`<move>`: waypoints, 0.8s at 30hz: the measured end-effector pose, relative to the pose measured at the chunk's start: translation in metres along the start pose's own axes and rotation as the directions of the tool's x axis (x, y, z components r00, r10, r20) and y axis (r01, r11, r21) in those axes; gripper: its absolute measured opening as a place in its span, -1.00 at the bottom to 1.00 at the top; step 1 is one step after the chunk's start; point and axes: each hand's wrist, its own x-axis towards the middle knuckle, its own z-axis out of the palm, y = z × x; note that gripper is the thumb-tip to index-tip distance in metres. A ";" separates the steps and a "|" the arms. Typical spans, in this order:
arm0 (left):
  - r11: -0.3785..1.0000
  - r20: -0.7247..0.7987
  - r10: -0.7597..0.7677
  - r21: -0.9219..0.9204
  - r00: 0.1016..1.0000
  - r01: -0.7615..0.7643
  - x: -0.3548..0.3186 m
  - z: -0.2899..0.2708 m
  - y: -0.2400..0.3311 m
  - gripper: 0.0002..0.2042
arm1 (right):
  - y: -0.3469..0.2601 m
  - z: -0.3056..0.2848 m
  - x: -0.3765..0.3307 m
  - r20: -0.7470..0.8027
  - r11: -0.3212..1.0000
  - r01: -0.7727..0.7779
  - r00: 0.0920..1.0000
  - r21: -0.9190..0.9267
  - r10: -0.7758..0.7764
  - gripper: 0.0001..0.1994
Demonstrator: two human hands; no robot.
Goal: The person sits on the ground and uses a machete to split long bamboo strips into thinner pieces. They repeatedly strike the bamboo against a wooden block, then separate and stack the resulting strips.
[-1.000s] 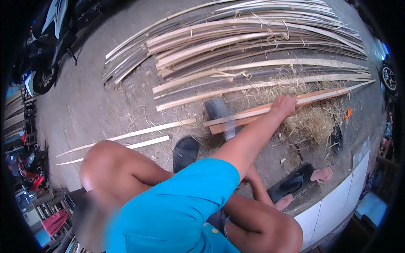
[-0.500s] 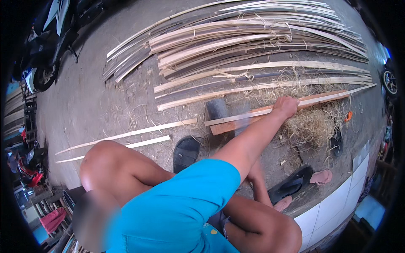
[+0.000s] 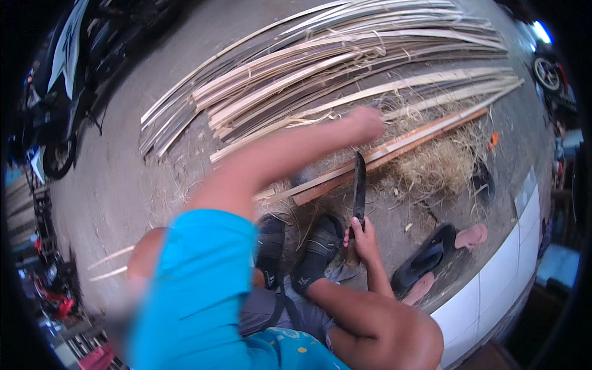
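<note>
Blue sleeve aside, nearest is the right hand (image 3: pixel 364 237), its fingers clamped on the handle of a knife (image 3: pixel 359 185) whose dark blade stands upright just before a long strip (image 3: pixel 394 148) lying on the ground among shavings. Beyond, the left hand (image 3: pixel 364 123) blurs over that strip and a paler one, and whether its fingers are apart or closed I cannot tell. Farther off lies a pile (image 3: pixel 320 68) of split strips; I judge them light, springy and splintery, best gripped near an end, and no containers show.
</note>
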 end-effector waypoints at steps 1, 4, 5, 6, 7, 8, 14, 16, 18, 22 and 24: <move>0.998 0.065 0.042 0.049 0.997 -0.046 -0.035 -0.004 -0.014 -0.73 | 0.000 0.000 -0.005 -0.021 0.993 0.051 0.998 -0.106 -0.054 -0.73; 0.956 0.361 -0.151 -0.183 0.920 0.228 -0.152 0.061 -0.024 -0.55 | -0.001 0.002 -0.015 -0.023 0.794 0.296 0.932 -0.532 -0.363 -0.68; 0.894 0.439 -0.196 -0.287 0.877 0.343 -0.186 0.094 -0.016 -0.49 | -0.001 -0.004 -0.021 0.045 0.579 0.411 0.840 -0.704 -0.541 -0.64; 0.865 0.496 -0.143 -0.358 0.856 0.352 -0.214 0.117 0.000 -0.45 | -0.005 -0.010 -0.024 0.150 0.311 0.468 0.717 -0.827 -0.680 -0.60; 0.788 0.496 -0.117 -0.481 0.860 0.385 -0.227 0.129 0.018 -0.45 | -0.016 -0.020 -0.027 0.161 0.282 0.429 0.746 -0.858 -0.646 -0.56; 0.688 0.501 -0.094 -0.592 0.861 0.420 -0.243 0.139 0.040 -0.44 | -0.031 -0.033 -0.031 0.173 0.251 0.390 0.780 -0.886 -0.602 -0.53; -0.325 0.264 -0.430 -0.937 0.864 0.125 -0.251 0.188 0.115 -0.68 | -0.038 -0.013 -0.006 0.040 0.399 0.331 0.810 -0.855 -0.585 -0.61; -0.351 0.257 -0.499 -0.933 0.827 0.079 -0.263 0.204 0.120 -0.68 | -0.052 0.034 -0.017 0.333 0.268 0.411 0.896 -0.871 -0.293 -0.64; -0.310 0.269 -0.505 -0.943 0.820 0.119 -0.293 0.217 0.124 -0.67 | -0.047 0.021 -0.007 0.232 0.308 0.379 0.877 -0.873 -0.421 -0.65; -0.273 0.302 -0.402 -0.941 0.864 0.202 -0.287 0.206 0.103 -0.65 | -0.071 -0.064 0.022 -0.151 0.448 0.216 0.744 -0.867 -0.651 -0.67; -0.332 0.340 -0.438 -0.922 0.832 0.202 -0.282 0.206 0.097 -0.63 | -0.054 -0.002 0.014 0.232 0.252 0.518 0.696 -0.817 -0.679 -0.66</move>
